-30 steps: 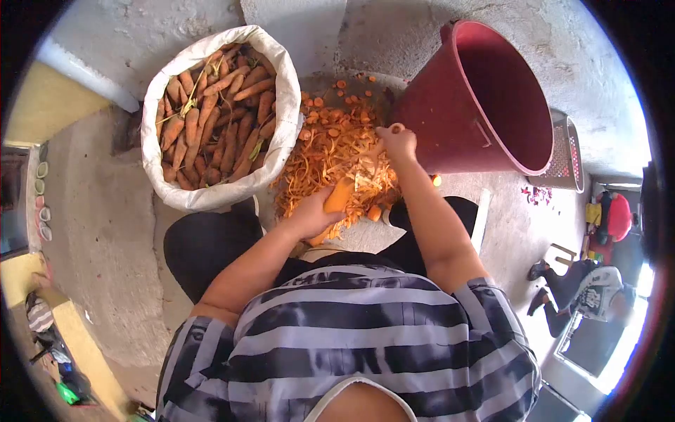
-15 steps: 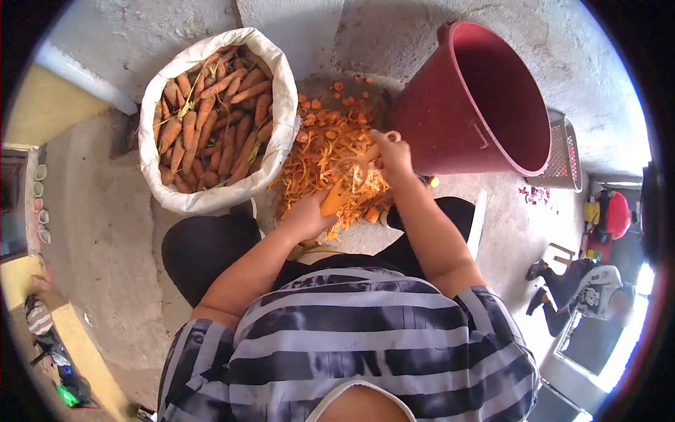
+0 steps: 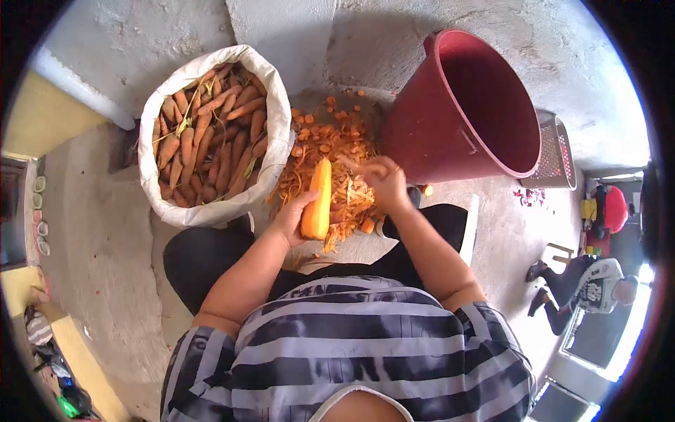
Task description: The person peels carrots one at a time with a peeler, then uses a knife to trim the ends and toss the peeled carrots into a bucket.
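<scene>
My left hand (image 3: 291,216) is wrapped round the lower part of a large carrot (image 3: 320,200). The carrot stands nearly upright in view, its surface bright orange and peeled. To the right, my right hand (image 3: 387,184) has its fingers curled, apart from the carrot. Whatever those fingers hold is too small and blurred to make out. Under both hands lies a pile of orange carrot peelings (image 3: 351,200) on the floor, with cut carrot ends (image 3: 325,132) scattered at its far side.
A white sack (image 3: 149,141) full of unpeeled carrots (image 3: 204,137) stands at the left. On the right a big red bucket (image 3: 422,119) leans over, with a perforated crate (image 3: 555,151) behind it. A person (image 3: 598,285) sits far right.
The carrot has swung upright and shifted left with my left hand. My right hand has drawn away from it and moved slightly down.
</scene>
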A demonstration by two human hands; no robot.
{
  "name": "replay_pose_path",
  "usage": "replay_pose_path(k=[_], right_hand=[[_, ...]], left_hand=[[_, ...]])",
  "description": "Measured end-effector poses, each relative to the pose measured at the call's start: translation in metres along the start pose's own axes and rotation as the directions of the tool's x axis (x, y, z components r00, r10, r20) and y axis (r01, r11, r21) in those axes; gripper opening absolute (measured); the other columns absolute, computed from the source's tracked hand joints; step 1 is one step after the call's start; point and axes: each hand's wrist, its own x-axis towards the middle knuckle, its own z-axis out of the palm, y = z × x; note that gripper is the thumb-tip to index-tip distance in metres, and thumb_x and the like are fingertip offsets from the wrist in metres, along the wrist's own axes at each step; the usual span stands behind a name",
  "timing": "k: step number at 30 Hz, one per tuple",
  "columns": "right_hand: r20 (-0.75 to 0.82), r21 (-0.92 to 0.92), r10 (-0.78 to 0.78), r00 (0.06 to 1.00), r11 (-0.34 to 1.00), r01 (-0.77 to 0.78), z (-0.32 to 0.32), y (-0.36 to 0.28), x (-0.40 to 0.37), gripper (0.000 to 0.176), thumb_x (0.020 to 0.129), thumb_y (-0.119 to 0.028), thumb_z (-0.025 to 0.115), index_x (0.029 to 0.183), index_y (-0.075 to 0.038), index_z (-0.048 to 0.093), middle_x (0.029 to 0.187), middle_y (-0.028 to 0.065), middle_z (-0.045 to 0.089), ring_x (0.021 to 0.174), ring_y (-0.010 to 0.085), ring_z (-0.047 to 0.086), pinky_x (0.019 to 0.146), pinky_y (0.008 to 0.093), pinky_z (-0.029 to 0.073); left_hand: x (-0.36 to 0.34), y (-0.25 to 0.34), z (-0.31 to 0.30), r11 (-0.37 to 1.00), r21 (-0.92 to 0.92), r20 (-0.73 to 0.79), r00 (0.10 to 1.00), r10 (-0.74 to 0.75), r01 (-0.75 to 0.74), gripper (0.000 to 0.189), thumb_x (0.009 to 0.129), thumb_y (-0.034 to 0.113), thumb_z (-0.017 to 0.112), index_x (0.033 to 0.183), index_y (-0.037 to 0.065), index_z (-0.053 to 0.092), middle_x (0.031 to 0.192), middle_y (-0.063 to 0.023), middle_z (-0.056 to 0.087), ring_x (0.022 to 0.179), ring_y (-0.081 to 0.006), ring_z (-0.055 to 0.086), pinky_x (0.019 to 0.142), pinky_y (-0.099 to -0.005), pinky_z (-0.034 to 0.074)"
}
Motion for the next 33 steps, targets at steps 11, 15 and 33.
replay_pose_path(k=[11,15,33], right_hand=[[-0.098,-0.740,-0.018,0.995,0.670,-0.060,-0.097,-0.054,-0.123,0.035,0.072,-0.027,0.065,0.095,-0.002,0.056,0.106,0.0169,0.054,0.098,0.0321,0.053,0.081,0.0396,0.044],[-0.359,-0.788,0.463,0.810,0.315,-0.529,-0.156,-0.030,-0.169,0.047,0.075,-0.044,0.059,0.087,0.001,0.058,0.088,0.0222,0.059,0.087,0.0348,0.058,0.074,0.0424,0.045],[0.240,-0.653,-0.073,0.968,0.725,0.217,-0.049,-0.055,-0.123,0.018,0.077,-0.014,0.060,0.088,-0.007,0.048,0.073,0.0169,0.058,0.068,0.0336,0.058,0.055,0.0387,0.047]], left_hand=[[-0.008,-0.001,0.012,0.966,0.244,0.136,0.989,0.052,-0.085,0.052,0.067,0.016,0.063,0.113,0.000,0.046,0.096,-0.0100,0.055,0.076,-0.0197,0.059,0.066,-0.0289,0.051],[-0.004,-0.005,0.012,0.877,0.432,0.140,0.976,0.167,-0.212,0.044,0.066,0.009,0.063,0.106,-0.003,0.048,0.090,-0.0099,0.056,0.075,-0.0191,0.059,0.065,-0.0292,0.051],[0.012,-0.003,-0.014,0.233,0.969,-0.161,0.925,0.345,0.082,0.057,0.049,0.031,0.073,0.094,-0.002,0.061,0.082,-0.0151,0.063,0.075,-0.0235,0.061,0.069,-0.0324,0.046]])
